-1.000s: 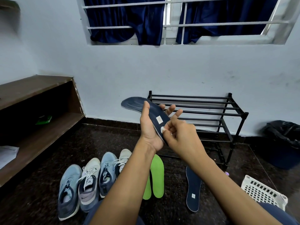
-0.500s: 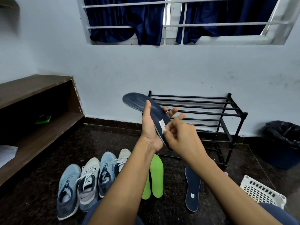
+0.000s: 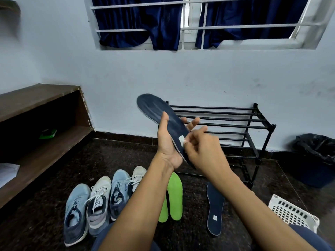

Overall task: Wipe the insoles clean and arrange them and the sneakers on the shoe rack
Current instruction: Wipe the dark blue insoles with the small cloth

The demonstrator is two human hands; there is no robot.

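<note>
A pale blue wall (image 3: 181, 75) fills the background, with a window (image 3: 186, 24) set high in it behind white bars (image 3: 235, 27). Dark blue curtains (image 3: 137, 20) hang in the opening, their lower ends bunched on the sill. A black skirting strip (image 3: 123, 135) runs along the foot of the wall above a dark speckled floor (image 3: 45, 196). On the left stands an open brown wooden shelf unit (image 3: 36, 98). On its lower board lie a small green object (image 3: 47, 134) – too blurred to identify – and, nearer the camera, some white paper (image 3: 8, 172). At far right a blue bin (image 3: 310, 176) lined with a black bag (image 3: 317, 147) stands by the wall. A white perforated plastic basket (image 3: 293, 214) sits on the floor at lower right, nearer the camera.
</note>
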